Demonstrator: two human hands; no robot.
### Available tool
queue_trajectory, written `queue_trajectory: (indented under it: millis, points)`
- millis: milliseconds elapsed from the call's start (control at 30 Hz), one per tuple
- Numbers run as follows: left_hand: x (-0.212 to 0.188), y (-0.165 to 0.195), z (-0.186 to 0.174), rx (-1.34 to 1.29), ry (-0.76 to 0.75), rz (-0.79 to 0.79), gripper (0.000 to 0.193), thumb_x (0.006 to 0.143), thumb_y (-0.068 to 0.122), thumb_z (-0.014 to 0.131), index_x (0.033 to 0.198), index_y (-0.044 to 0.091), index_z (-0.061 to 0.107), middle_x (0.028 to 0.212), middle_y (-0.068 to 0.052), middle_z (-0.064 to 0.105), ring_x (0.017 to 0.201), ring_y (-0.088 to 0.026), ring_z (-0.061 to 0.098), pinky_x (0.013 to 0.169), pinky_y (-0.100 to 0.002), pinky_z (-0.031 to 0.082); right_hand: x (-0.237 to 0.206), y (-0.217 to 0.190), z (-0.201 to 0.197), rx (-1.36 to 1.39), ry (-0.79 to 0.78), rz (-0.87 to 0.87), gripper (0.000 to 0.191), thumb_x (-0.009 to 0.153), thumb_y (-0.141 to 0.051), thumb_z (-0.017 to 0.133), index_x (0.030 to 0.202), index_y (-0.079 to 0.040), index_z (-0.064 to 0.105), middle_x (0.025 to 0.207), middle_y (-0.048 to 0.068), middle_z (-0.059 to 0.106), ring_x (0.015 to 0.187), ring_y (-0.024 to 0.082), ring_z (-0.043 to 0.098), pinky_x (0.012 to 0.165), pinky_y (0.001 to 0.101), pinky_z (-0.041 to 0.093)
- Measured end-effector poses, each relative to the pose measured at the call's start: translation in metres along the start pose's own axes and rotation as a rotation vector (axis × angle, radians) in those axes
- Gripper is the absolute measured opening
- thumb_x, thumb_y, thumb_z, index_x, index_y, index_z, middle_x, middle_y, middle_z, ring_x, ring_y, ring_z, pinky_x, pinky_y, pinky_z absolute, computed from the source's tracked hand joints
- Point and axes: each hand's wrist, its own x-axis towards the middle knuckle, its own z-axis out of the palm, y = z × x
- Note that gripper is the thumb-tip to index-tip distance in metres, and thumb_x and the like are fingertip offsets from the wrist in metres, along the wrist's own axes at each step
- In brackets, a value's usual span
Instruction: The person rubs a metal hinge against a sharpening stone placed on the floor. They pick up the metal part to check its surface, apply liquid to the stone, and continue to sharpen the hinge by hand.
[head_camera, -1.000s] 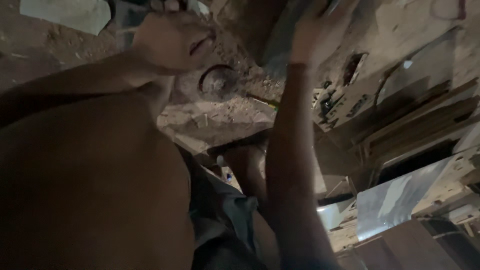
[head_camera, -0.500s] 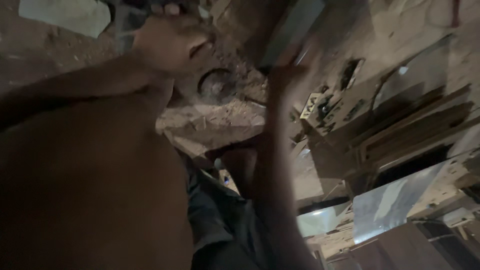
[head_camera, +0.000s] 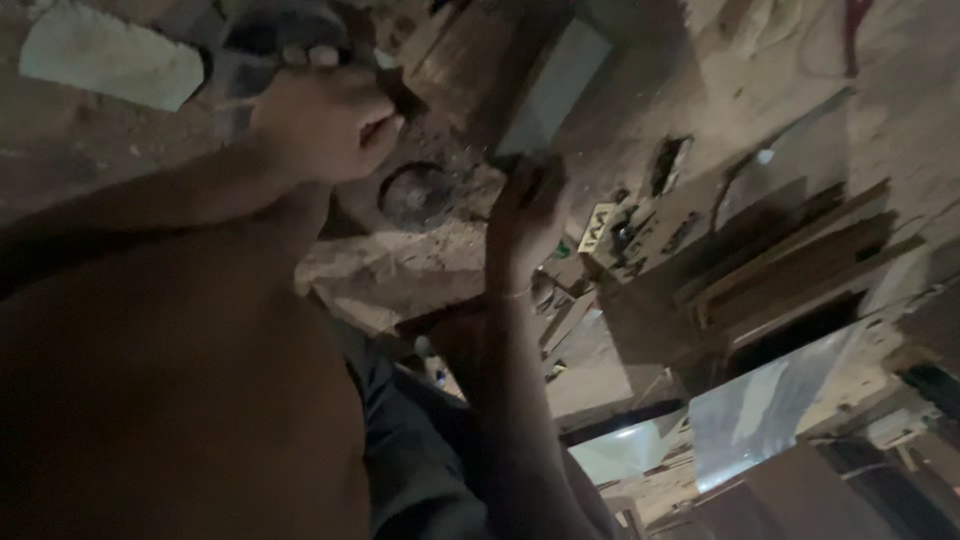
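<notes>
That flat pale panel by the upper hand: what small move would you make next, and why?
Probably steady the pale panel with the right hand before anything else. That hand only meets its lower edge, its grip is too dark to judge, and the left hand is closed on a dark tool beside it.

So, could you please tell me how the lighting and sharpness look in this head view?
Head view: dim and warm-toned, with the person's forearm and torso filling the lower left in deep shadow; the right hand is slightly motion-blurred; the left hand is sharper; pale glare sits on the glossy sheet at lower right; the frame is tilted.
</notes>
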Motion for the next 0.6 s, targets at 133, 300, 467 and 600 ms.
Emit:
queue_trajectory:
  millis: [133,300,467,600]
  points:
    - [0.000,0.002,0.001,0.010,0.009,-0.009,0.019,0.105,0.031,0.067,0.100,0.014,0.075,0.099,-0.005,0.073,0.079,-0.023,0.070,0.066,-0.038,0.058,0.045,-0.019,-0.004,-0.033,0.488,-0.550,0.037,0.108,-0.032,0.061,0.131,-0.002,0.062,0.111,0.025,0.071,0.099,0.037,0.070,0.087,0.0462,0.060]
    - [-0.001,-0.003,0.006,0.047,0.111,0.110,0.022,0.104,0.031,0.070,0.101,0.011,0.078,0.104,-0.009,0.077,0.066,-0.023,0.066,0.056,-0.038,0.053,0.056,-0.031,-0.013,0.214,0.102,-0.132,0.041,0.103,-0.026,0.052,0.137,-0.003,0.050,0.092,0.019,0.070,0.075,0.035,0.064,0.075,0.0531,0.055]
    - [-0.002,-0.007,0.008,0.005,-0.126,-0.066,0.025,0.107,0.035,0.063,0.101,0.015,0.077,0.103,-0.008,0.075,0.075,-0.025,0.069,0.063,-0.040,0.055,-0.008,-0.007,-0.012,0.088,0.385,-0.498,0.019,0.104,-0.023,0.059,0.112,-0.008,0.068,0.112,0.016,0.070,0.102,0.034,0.067,0.094,0.0497,0.054]
    - [-0.004,0.000,0.004,0.134,0.050,0.049,0.027,0.102,0.039,0.068,0.110,0.015,0.077,0.119,-0.007,0.075,0.087,-0.025,0.072,0.070,-0.040,0.058,0.073,-0.034,-0.009,0.165,0.347,-0.521,0.045,0.110,-0.029,0.061,0.146,-0.002,0.054,0.145,0.024,0.059,0.124,0.041,0.063,0.099,0.0473,0.055]
